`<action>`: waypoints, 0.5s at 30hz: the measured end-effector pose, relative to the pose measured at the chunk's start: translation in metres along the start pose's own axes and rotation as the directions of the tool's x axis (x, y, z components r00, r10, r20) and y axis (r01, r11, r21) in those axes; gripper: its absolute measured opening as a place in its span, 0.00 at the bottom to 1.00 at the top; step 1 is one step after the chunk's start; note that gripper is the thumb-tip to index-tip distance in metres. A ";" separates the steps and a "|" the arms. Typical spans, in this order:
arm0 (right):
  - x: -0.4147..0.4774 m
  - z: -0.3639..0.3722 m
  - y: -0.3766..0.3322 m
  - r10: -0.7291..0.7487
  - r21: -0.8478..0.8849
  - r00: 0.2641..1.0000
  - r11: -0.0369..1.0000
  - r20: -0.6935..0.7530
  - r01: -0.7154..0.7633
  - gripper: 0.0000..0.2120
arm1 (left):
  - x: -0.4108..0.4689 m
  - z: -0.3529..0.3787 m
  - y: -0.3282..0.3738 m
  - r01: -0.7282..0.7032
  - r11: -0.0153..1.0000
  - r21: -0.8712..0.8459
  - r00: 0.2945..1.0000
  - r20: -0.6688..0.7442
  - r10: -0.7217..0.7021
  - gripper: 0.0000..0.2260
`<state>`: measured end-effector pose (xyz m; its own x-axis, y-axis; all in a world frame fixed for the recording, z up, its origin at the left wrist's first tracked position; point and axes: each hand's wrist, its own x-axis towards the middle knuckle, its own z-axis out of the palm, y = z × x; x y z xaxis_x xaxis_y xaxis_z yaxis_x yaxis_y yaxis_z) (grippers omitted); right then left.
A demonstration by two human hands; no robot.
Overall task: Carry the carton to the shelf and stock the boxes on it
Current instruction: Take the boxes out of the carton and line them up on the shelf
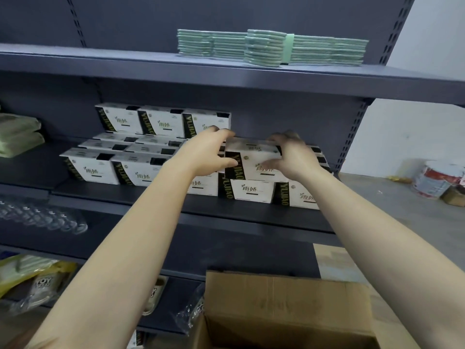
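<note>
At the left edge of the frame, folded green cloths (17,134) lie on the neighbouring bay. Below them, in the lower left, a bag (42,283) reads "TOY".

On the middle shelf (226,215), the stocked boxes (95,170) stand in rows with their printed faces turned outward, probably so the name shows to a shopper. Each has a white face with the characters 雨娇 and a black band reading "YUJIAO" in gold letters.

Just right of centre, the left hand (208,152) grasps the left end of one more box (254,159), its fingers curled over the top and its thumb on the front. The right hand (292,154) clasps the right end in the same way, though it is blurred. Gripping both ends seems meant to keep the box level as it goes onto the bottom row (251,191), starting a second layer.

Above, in the upper centre, banded green packs (271,47) lie on the top shelf.

The carton (284,311) sits at the bottom centre-right with its flaps open, close under the arms for easy reaching. At the far right, paint cans (432,180) stand on the floor; their labels are unreadable.
</note>
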<state>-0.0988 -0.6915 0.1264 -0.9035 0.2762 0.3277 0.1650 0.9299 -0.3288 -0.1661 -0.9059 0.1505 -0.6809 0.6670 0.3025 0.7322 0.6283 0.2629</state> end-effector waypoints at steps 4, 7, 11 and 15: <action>0.017 0.006 -0.004 0.075 -0.064 0.997 0.995 -0.016 -0.076 0.33 | 0.007 -0.005 -0.022 0.018 1.000 -0.001 1.000 0.013 -0.018 0.30; 0.027 0.017 -0.010 0.133 -0.134 0.991 0.982 -0.028 -0.136 0.33 | 0.010 -0.006 -0.037 0.025 0.999 -0.039 1.000 0.012 -0.025 0.30; 0.036 0.034 -0.011 0.177 -0.151 0.981 0.971 -0.076 -0.186 0.32 | 0.018 0.002 -0.055 0.031 0.997 -0.075 0.999 0.036 -0.028 0.29; 0.042 0.050 -0.009 0.145 -0.279 0.980 0.944 -0.137 -0.179 0.38 | 0.031 0.014 -0.071 0.014 0.998 -0.059 0.998 0.058 -0.010 0.28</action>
<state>-0.1585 -0.7006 0.0990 -0.8071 0.4387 0.3951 0.4273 0.8959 -0.1218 -0.2396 -0.9244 0.1283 -0.6880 0.6828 0.2458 0.7225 0.6126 0.3204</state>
